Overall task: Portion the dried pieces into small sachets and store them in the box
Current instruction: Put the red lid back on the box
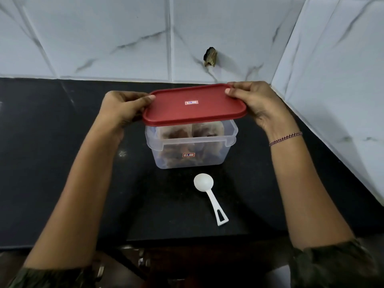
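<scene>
A clear plastic box (226, 142) stands on the black counter (52, 163), with pale sachets (176, 133) of brown dried pieces visible inside it. A red rectangular lid (195, 110) hovers just above the box, tilted slightly, its near edge over the box's rim. My left hand (122, 107) grips the lid's left end with the thumb on top. My right hand (255, 100) grips the right end the same way. The far part of the box is hidden under the lid.
A white plastic measuring scoop (204, 182) lies bowl-down on the counter in front of the box, its handle pointing toward me. White marble-look tiled walls meet in a corner at the right. A dark hole (210, 57) shows in the back wall.
</scene>
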The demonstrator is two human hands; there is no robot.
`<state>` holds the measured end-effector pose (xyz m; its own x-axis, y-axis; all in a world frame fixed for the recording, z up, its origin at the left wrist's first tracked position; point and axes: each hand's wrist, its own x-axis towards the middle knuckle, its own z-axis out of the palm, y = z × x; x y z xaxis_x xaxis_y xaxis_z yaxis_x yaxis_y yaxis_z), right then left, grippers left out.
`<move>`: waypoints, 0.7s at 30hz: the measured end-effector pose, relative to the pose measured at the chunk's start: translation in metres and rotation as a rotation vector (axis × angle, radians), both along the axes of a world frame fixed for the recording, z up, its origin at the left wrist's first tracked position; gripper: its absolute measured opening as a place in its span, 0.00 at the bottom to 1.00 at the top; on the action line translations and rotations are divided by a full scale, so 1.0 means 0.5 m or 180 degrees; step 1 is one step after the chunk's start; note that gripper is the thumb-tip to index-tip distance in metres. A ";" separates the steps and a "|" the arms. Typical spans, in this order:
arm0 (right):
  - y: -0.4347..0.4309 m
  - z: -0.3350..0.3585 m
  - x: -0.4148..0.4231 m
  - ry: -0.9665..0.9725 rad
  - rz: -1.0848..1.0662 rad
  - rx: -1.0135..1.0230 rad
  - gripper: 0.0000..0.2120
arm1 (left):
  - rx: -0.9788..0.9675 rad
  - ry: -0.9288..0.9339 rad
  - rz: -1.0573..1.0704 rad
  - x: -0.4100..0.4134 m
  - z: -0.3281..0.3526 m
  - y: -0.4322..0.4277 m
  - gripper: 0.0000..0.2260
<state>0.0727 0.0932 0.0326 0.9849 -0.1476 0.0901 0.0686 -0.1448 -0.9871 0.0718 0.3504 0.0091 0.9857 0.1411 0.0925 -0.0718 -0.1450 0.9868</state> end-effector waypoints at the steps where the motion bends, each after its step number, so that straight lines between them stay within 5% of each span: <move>1: -0.002 -0.008 -0.001 -0.0047 -0.0041 -0.0197 0.15 | 0.0137 0.0003 0.0004 -0.001 -0.003 -0.002 0.13; 11: 0.014 -0.049 -0.016 -0.0239 -0.0353 -0.1867 0.18 | 0.1715 -0.0553 0.0777 -0.018 -0.025 -0.026 0.11; 21: 0.024 -0.049 -0.013 0.0601 -0.0312 -0.2893 0.20 | 0.2118 0.0084 0.0582 -0.025 -0.027 -0.026 0.14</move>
<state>0.0664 0.1054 0.0083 0.9819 -0.1821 0.0513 -0.1349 -0.8638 -0.4855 0.0595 0.3373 -0.0047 0.9546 0.2267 0.1934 0.0341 -0.7279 0.6848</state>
